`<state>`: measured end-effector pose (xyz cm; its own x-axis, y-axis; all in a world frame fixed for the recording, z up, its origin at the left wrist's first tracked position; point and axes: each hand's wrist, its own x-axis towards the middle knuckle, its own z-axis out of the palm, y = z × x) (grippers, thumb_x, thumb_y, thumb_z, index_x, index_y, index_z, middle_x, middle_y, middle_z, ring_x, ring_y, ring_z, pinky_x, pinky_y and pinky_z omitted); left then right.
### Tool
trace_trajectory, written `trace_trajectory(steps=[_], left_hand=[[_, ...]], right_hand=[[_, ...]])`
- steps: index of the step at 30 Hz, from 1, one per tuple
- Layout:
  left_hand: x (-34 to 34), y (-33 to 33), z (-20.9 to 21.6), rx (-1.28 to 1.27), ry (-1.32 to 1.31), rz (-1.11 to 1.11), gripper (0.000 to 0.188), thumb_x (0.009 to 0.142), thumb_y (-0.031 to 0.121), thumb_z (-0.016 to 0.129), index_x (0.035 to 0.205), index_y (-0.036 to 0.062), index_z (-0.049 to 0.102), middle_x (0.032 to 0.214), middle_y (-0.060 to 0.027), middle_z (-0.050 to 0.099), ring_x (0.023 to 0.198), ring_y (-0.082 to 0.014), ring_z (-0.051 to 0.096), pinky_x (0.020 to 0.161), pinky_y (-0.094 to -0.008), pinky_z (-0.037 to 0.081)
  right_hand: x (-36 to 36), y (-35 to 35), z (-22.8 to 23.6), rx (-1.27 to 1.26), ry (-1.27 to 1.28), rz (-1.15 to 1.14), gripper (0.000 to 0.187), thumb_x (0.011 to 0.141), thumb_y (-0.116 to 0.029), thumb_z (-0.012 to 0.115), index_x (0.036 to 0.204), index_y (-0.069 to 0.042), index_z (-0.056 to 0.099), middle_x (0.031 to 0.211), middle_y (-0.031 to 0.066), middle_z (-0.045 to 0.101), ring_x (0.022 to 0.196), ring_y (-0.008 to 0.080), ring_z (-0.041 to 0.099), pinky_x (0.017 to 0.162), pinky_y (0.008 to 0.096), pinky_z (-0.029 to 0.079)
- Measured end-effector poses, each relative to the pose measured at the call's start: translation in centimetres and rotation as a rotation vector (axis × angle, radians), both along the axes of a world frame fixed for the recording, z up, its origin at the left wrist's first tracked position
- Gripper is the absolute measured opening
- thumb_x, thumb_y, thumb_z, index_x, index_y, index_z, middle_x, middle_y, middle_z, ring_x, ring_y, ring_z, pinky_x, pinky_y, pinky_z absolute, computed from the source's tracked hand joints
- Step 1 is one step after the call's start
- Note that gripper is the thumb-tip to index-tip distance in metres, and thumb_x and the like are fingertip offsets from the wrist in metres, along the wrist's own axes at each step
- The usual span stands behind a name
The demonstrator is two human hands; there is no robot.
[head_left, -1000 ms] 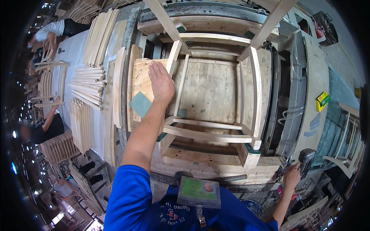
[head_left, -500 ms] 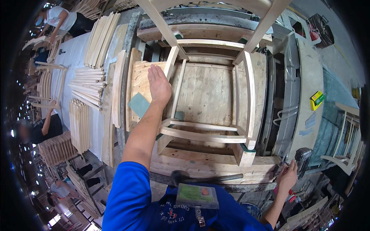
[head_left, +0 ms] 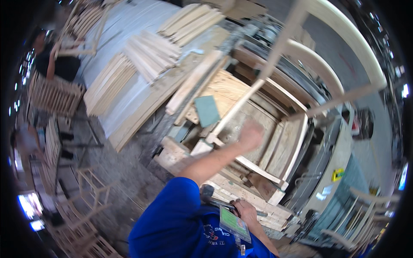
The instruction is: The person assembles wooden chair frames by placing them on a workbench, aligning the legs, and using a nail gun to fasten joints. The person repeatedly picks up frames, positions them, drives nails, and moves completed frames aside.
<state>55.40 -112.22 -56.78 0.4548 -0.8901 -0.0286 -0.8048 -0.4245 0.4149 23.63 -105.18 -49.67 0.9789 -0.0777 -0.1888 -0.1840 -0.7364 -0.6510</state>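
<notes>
A worker in a blue shirt bends over a pale wooden chair frame [head_left: 237, 108], which sits in the middle of the scene on a timber-built tabletop [head_left: 175, 154], its curved back rising toward the far right. The left hand [head_left: 251, 136], blurred, is above the seat opening; whether its fingers are spread or bent, and whether they touch the wood, cannot be told. On the near side, close to the worker's body, the right hand [head_left: 245, 211] has its fingers curled around the handle of a hammer [head_left: 207, 191], whose dark head points left. A clear-cased badge [head_left: 235, 224] hangs just beside that hand.

Left of the chair frame, a green square pad [head_left: 207, 110] lies at the near edge of a plywood board [head_left: 226, 87]. Farther left, a long covered tabletop [head_left: 129, 26] carries bundles of pale wooden sticks [head_left: 152, 56], and a co-worker in a dark top [head_left: 56, 64] handles another wooden frame [head_left: 77, 52]. To the right are a yellow box [head_left: 338, 174], a dark tool [head_left: 308, 221] and a second chair [head_left: 358, 215].
</notes>
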Motion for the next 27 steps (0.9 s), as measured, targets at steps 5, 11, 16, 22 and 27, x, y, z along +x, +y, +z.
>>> trace_trajectory(steps=[5,11,16,22,27], left_hand=[[-3.0,7.4,1.3,0.210,0.376,-0.185,0.063,0.109,0.049,0.038,0.096,0.0014,0.078,0.099,-0.0202,0.077,0.097,-0.0366,0.074,0.092,-0.0495,0.055],[-3.0,9.0,0.3,0.088,0.342,-0.183,0.051,0.105,0.040,0.045,0.091,0.0058,0.080,0.098,-0.0164,0.079,0.100,-0.0335,0.074,0.090,-0.0473,0.054],[-3.0,8.4,-0.1,0.052,0.366,-0.174,0.046,0.103,0.038,0.048,0.094,0.0057,0.080,0.097,-0.0175,0.079,0.098,-0.0346,0.075,0.091,-0.0473,0.054],[-3.5,8.0,-1.1,0.065,0.320,-0.099,0.030,0.093,0.027,0.058,0.083,0.0119,0.082,0.090,-0.0122,0.079,0.092,-0.0291,0.076,0.083,-0.0436,0.055],[-3.7,7.9,-1.7,-0.009,0.261,-0.098,0.021,0.085,0.020,0.062,0.077,0.0143,0.082,0.084,-0.0101,0.079,0.085,-0.0280,0.076,0.078,-0.0419,0.055]], right_hand=[[-2.6,2.6,2.5,0.312,0.230,-0.379,0.025,0.101,-0.028,0.071,0.113,-0.007,0.068,0.082,0.0052,0.069,0.063,0.0211,0.064,0.056,0.0337,0.051],[-2.7,1.7,7.7,0.722,0.049,-1.043,0.031,0.111,-0.037,0.055,0.091,-0.014,0.054,0.057,-0.0069,0.041,0.043,0.0034,0.036,0.035,0.0232,0.025],[-3.3,-1.0,12.8,0.481,-0.438,-1.157,0.037,0.110,-0.045,0.054,0.097,-0.012,0.057,0.059,-0.0048,0.044,0.042,0.0048,0.038,0.035,0.0226,0.031],[-0.9,-0.3,16.2,0.515,-0.544,-1.375,0.041,0.109,-0.052,0.054,0.099,-0.012,0.058,0.061,-0.0052,0.044,0.042,0.0044,0.038,0.034,0.0237,0.030],[-2.9,0.2,12.9,0.549,-0.286,-1.459,0.042,0.108,-0.052,0.055,0.097,-0.011,0.059,0.059,-0.0032,0.044,0.041,0.0075,0.042,0.033,0.0257,0.033]])
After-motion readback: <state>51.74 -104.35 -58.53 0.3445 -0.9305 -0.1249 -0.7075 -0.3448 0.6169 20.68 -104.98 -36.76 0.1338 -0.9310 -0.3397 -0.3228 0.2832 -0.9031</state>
